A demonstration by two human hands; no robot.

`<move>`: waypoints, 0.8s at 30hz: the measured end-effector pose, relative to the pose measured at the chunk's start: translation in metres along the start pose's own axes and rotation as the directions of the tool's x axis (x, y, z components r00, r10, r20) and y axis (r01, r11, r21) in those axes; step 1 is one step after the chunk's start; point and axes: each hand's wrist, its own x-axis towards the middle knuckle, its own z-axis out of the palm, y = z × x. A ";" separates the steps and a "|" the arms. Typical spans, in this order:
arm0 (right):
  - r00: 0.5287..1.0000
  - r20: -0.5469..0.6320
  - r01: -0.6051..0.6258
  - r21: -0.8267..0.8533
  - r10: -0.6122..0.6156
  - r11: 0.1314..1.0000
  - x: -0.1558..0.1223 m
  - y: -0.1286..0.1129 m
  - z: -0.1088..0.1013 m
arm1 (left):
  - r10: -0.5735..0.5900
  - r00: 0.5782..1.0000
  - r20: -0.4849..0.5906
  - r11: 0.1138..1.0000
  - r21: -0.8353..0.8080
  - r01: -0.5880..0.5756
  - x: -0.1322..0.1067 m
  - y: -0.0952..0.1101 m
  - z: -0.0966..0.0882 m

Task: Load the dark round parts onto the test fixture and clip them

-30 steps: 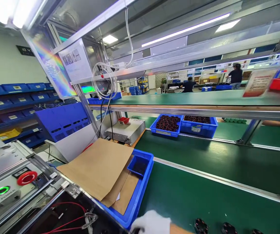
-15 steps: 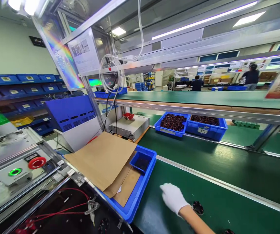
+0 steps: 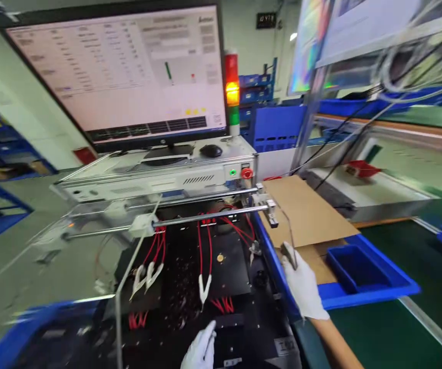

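The right hand (image 3: 303,284), in a white glove, rests on the near right edge of the clear hinged acrylic cover (image 3: 205,225) of the black test fixture (image 3: 205,287). Its fingers curl narrowly around the cover's thin right edge, so it is closed on that edge rather than spread. The cover stands tilted up over the fixture, its long axis running left to right across the view along the silver bar, with the hinge side away from the person.

The left hand (image 3: 201,349), also in a white glove, hovers low over the front of the fixture. Its fingers are loosely bent and it holds nothing that can be made out. It lies nearer to the white clip probes on red wires (image 3: 204,287), which sit just beyond it, towards the monitor.

The fixture bed is black and flat, with red leads looping across it and a small brass-coloured spot near its middle. Just right of the right hand sits a blue plastic tray (image 3: 363,277) holding brown cardboard sheets (image 3: 305,210), on the green counter (image 3: 390,333).
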 end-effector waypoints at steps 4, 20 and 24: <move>0.999 -0.019 -0.049 -0.060 0.048 0.997 -0.003 0.008 -0.001 | -0.145 0.981 -0.125 0.989 0.021 0.149 -0.005 -0.024 -0.021; 0.996 -0.027 -0.090 -0.042 0.089 0.995 -0.006 0.015 0.002 | -0.111 0.992 -0.059 0.990 0.083 0.116 0.052 0.031 -0.062; 0.994 -0.047 -0.098 -0.020 0.097 0.995 -0.005 0.014 0.002 | -0.070 0.994 -0.083 0.975 -0.216 0.051 0.096 0.079 -0.066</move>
